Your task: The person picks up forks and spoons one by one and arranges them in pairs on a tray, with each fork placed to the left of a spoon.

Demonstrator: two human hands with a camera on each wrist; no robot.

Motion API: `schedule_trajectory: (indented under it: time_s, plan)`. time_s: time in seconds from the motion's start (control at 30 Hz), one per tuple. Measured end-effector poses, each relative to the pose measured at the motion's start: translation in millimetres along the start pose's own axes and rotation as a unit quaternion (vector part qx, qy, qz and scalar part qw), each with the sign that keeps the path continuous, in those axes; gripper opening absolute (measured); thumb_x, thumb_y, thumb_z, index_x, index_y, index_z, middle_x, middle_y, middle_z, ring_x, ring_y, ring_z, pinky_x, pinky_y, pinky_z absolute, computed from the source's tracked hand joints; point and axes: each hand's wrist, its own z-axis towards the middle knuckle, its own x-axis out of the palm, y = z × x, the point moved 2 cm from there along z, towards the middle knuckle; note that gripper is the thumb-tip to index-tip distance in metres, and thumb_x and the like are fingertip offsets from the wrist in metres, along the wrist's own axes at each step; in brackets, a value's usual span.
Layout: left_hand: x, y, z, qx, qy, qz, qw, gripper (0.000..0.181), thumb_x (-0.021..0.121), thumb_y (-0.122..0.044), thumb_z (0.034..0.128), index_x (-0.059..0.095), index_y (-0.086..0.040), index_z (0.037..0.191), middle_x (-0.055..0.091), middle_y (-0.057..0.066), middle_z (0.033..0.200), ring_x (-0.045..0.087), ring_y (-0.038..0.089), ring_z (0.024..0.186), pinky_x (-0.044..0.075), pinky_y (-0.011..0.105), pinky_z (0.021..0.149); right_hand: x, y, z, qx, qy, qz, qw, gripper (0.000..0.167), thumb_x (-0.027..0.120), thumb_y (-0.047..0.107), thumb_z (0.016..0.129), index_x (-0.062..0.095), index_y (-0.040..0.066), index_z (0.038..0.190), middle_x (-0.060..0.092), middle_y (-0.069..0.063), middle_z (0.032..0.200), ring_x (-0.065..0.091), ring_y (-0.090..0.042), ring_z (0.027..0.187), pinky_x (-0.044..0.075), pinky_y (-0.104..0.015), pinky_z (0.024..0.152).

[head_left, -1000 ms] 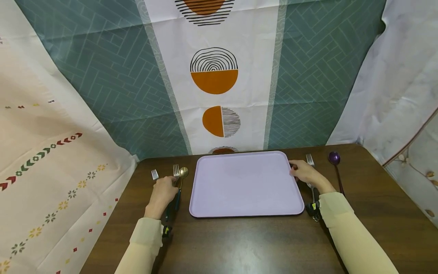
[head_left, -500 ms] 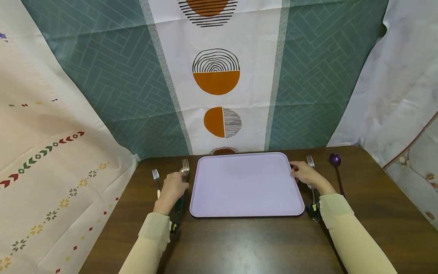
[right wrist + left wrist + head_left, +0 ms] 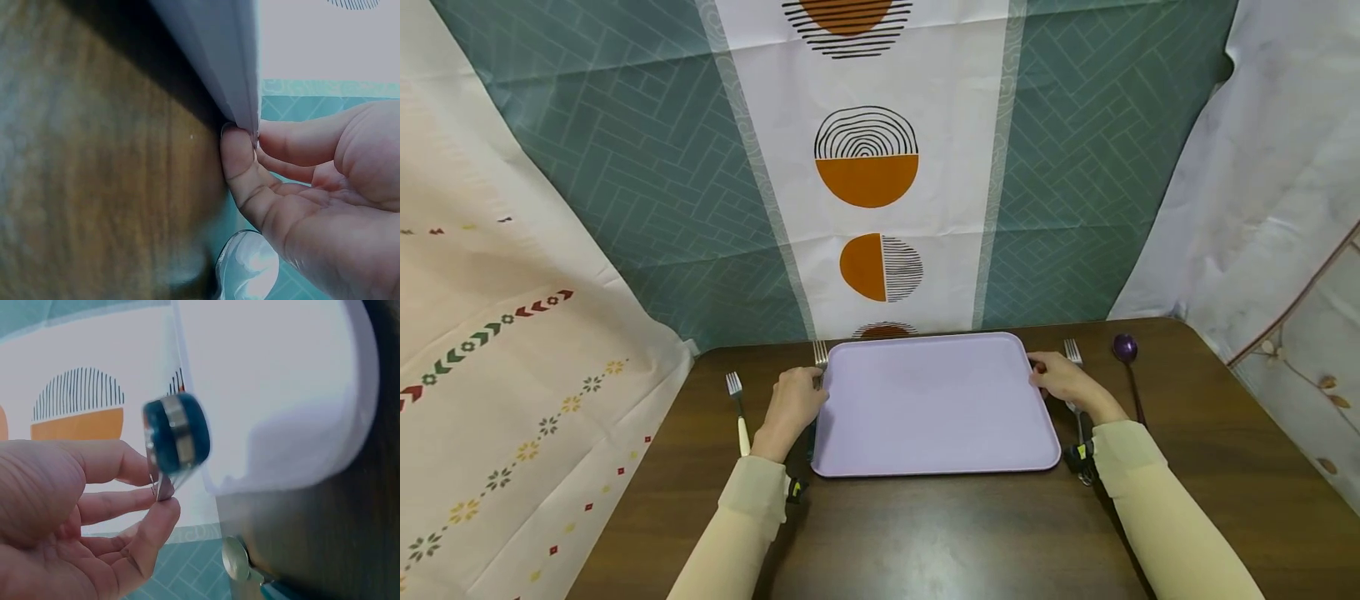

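Note:
My left hand [image 3: 793,404] pinches a fork [image 3: 820,353], its tines pointing away at the tray's left edge. In the left wrist view, the fork's teal handle end [image 3: 194,431] with a silver band points toward the camera. My right hand [image 3: 1067,382] grips the right rim of a pale lilac tray [image 3: 936,404], which lies on the table. Thumb and fingers close on that rim [image 3: 240,94] in the right wrist view. A spoon [image 3: 235,559] with a teal handle lies beside the tray; the left hand mostly hides it in the head view.
A white-handled fork [image 3: 742,417] lies at the left on the brown table [image 3: 925,533]. Right of the tray lie another fork [image 3: 1072,352] and a purple spoon [image 3: 1125,348]. A shiny spoon bowl [image 3: 250,265] shows below the right hand. A patterned cloth [image 3: 925,192] hangs behind.
My left hand has moved right with the fork, from the cutlery to the tray's left edge, uncovering the white-handled fork's handle. The right hand stays on the tray's rim.

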Motion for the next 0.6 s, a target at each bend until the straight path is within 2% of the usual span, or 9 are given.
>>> schedule_trajectory:
  time_s: [0.2, 0.37, 0.47, 0.53, 0.6]
  plan:
    - [5.3, -6.7, 4.3, -0.004, 0.002, -0.007, 1.0000, 0.040, 0.070, -0.006, 0.0913, 0.070, 0.004, 0.130, 0.067, 0.027, 0.129, 0.064, 0.043, 0.117, 0.057, 0.053, 0.089, -1.1, 1.8, -0.2, -0.003, 0.000, -0.006, 1.0000, 0.052, 0.048, -0.007, 0.099, 0.033, -0.027, 0.144, 0.057, -0.015, 0.088, 0.058, -0.020, 0.073, 0.053, -0.032, 0.065]
    - [9.0, -10.4, 7.3, 0.007, 0.003, 0.003, 1.0000, 0.038, 0.070, -0.004, 0.0890, 0.072, 0.004, 0.126, 0.070, 0.026, 0.124, 0.058, 0.047, 0.119, 0.049, 0.057, 0.101, -1.5, 1.3, -0.3, 0.000, -0.001, -0.008, 1.0000, 0.052, 0.049, -0.006, 0.099, 0.033, -0.027, 0.144, 0.055, -0.014, 0.087, 0.058, -0.021, 0.073, 0.052, -0.030, 0.064]
    - [11.0, -11.5, 7.9, 0.017, 0.002, 0.007, 0.9998, 0.037, 0.070, -0.003, 0.0867, 0.074, 0.004, 0.123, 0.074, 0.024, 0.113, 0.060, 0.046, 0.113, 0.042, 0.056, 0.108, -1.2, -0.1, 0.5, 0.003, 0.000, -0.008, 1.0000, 0.053, 0.049, -0.006, 0.100, 0.032, -0.027, 0.145, 0.055, -0.013, 0.088, 0.058, -0.021, 0.073, 0.051, -0.031, 0.065]
    - [12.6, -12.1, 7.9, 0.023, 0.001, 0.006, 0.9997, 0.037, 0.070, -0.002, 0.0852, 0.074, 0.005, 0.122, 0.075, 0.023, 0.110, 0.061, 0.044, 0.107, 0.040, 0.055, 0.106, -0.9, -1.2, 1.2, 0.006, 0.002, -0.007, 1.0000, 0.053, 0.049, -0.005, 0.100, 0.032, -0.026, 0.146, 0.055, -0.013, 0.089, 0.058, -0.021, 0.075, 0.052, -0.031, 0.066]
    - [14.3, -13.1, 7.9, 0.029, 0.001, 0.002, 0.9996, 0.037, 0.070, -0.002, 0.0853, 0.074, 0.005, 0.122, 0.075, 0.023, 0.111, 0.062, 0.040, 0.103, 0.044, 0.052, 0.101, -0.8, -2.3, 1.8, 0.008, 0.004, -0.005, 0.9999, 0.053, 0.049, -0.005, 0.100, 0.032, -0.026, 0.146, 0.055, -0.013, 0.090, 0.058, -0.021, 0.076, 0.052, -0.031, 0.067]
